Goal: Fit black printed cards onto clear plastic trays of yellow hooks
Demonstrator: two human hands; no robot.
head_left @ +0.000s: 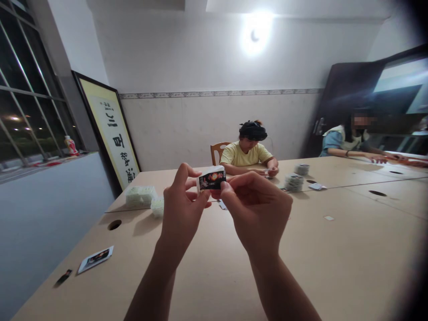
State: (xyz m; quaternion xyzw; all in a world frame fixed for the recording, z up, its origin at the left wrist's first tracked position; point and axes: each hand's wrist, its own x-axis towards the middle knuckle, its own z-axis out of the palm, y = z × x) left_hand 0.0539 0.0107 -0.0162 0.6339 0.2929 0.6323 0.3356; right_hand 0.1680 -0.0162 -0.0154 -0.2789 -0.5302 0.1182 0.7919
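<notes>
One small packet (212, 179), black-printed in front with red and yellow marks and white along the top and left edge, held up above the table (214, 276). Grasped at its left end with the left hand (182, 211), with thumb at the lower edge and index finger bent near the upper left corner. Grasped at its right end with the right hand (261, 209), with thumb pressed to the lower right of the printed face and the other fingers curled behind, partly hidden. Tilts slightly, left end lower.

To the left of the packet, on the table, a larger translucent stack (139, 197) and a smaller translucent stack (157, 207), the latter partly covered by the left hand. Further left of the packet and nearer the camera, a flat white-bordered sachet (95, 259) with a dark printed middle, and just beside it a small dark strip (63, 277).

To the right of the packet and farther off, two piles of flat pieces (294, 182), with a whitish sheet (317, 187) near them. Right of the packet and closer, a small pale card (329, 218). Beyond the packet, across the table, a seated person in a yellow shirt (248, 154), handling something too small to tell.
</notes>
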